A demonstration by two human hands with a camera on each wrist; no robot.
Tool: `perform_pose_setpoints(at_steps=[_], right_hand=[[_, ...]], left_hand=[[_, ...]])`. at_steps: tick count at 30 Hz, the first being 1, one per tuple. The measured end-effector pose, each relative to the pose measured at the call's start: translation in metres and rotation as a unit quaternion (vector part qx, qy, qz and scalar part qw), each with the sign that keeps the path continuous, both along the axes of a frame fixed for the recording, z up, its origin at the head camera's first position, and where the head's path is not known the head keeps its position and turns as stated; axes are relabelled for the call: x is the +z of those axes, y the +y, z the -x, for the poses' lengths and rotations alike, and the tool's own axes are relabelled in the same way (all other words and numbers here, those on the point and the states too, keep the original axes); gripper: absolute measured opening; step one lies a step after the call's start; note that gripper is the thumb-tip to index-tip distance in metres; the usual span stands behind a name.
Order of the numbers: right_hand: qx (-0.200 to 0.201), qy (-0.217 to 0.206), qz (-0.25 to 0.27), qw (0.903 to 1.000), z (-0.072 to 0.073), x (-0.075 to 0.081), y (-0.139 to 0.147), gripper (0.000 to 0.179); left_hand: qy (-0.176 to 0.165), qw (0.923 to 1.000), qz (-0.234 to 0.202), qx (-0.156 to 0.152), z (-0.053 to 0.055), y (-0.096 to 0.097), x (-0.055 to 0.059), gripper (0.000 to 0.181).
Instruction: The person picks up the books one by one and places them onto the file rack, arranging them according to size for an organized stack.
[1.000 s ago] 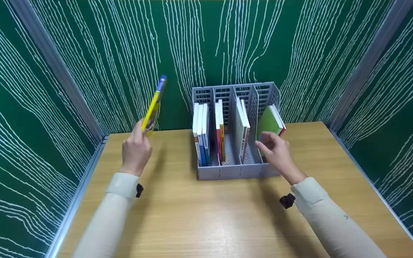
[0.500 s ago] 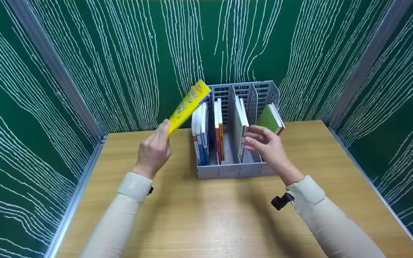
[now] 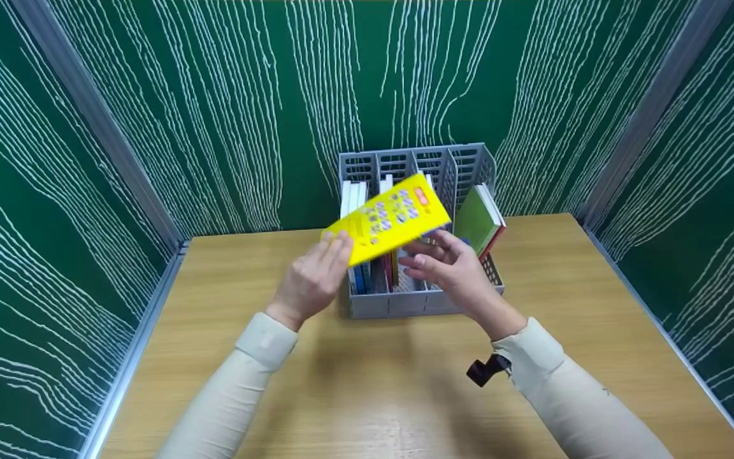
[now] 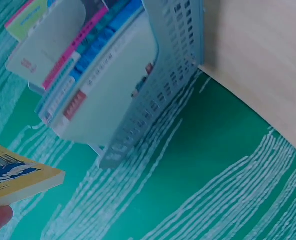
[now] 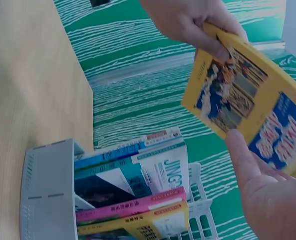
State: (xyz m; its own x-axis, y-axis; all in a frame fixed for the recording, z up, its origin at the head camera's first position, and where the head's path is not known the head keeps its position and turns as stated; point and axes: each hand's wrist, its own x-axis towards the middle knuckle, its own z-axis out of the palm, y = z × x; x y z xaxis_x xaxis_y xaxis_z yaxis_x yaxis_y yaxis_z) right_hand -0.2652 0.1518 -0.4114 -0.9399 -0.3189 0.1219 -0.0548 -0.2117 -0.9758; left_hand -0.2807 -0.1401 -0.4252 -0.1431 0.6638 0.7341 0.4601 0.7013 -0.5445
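Observation:
A yellow book (image 3: 392, 220) is held tilted in the air, overlapping the front of the grey file rack (image 3: 405, 306) in the head view. My left hand (image 3: 309, 280) pinches its left end, the thumb (image 5: 217, 50) on the picture cover and the fingers on the other face. My right hand (image 3: 459, 274) is at the book's right end with its fingers bent loosely; in the right wrist view its thumb (image 5: 237, 150) overlaps the cover's edge. The left wrist view shows only a corner of the yellow book (image 4: 23, 175) above my left thumb.
The rack stands on a wooden table (image 3: 380, 395) with several books upright in its slots. A green book (image 3: 478, 220) leans in the rightmost slot. Blue-spined books (image 5: 123, 150), a pink one (image 5: 138, 204) and a yellow one (image 5: 143, 220) stand further left. Green walls enclose the table.
My left hand has carried the yellow book rightward across to the rack, turning its broad face up toward the head camera. My right hand has moved left from the green book to the yellow book.

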Motion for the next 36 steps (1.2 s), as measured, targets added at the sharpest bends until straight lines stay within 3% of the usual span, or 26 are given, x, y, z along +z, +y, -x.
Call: perform_pose_setpoints(at_steps=[4, 8, 11, 14, 20, 25, 31, 36], right_hand=[[0.046, 0.014, 0.058, 0.9972, -0.005, -0.003, -0.002, 0.066], [0.051, -0.006, 0.129, 0.9903, -0.01, -0.003, -0.004, 0.059], [0.019, -0.029, 0.155, 0.9874, -0.012, 0.0, -0.005, 0.055], [-0.014, -0.044, 0.167, 0.9849, -0.012, 0.003, -0.005, 0.054], [-0.056, -0.044, 0.19, 0.9791, -0.01, 0.006, 0.006, 0.056], [-0.084, -0.028, 0.185, 0.9788, -0.005, 0.009, 0.022, 0.056], [-0.133, 0.028, 0.183, 0.9736, 0.0, 0.012, 0.039, 0.05], [-0.181, 0.067, 0.16, 0.9682, -0.001, 0.013, 0.05, 0.049]], left_hand=[[0.011, 0.9989, 0.044, -0.008, -0.003, 0.01, -0.002, 0.044], [0.024, 0.9971, 0.068, -0.023, -0.004, 0.017, -0.004, 0.038], [0.02, 0.9971, 0.07, -0.024, -0.003, 0.021, -0.005, 0.036], [-0.01, 0.9979, 0.06, -0.02, -0.001, 0.026, -0.005, 0.037], [-0.071, 0.9974, -0.007, -0.004, 0.005, 0.034, -0.005, 0.042], [-0.101, 0.993, -0.054, 0.03, 0.008, 0.028, -0.012, 0.054], [-0.117, 0.9895, -0.066, 0.054, 0.011, 0.022, -0.028, 0.051], [-0.174, 0.9798, -0.078, 0.061, 0.011, 0.02, -0.044, 0.044]])
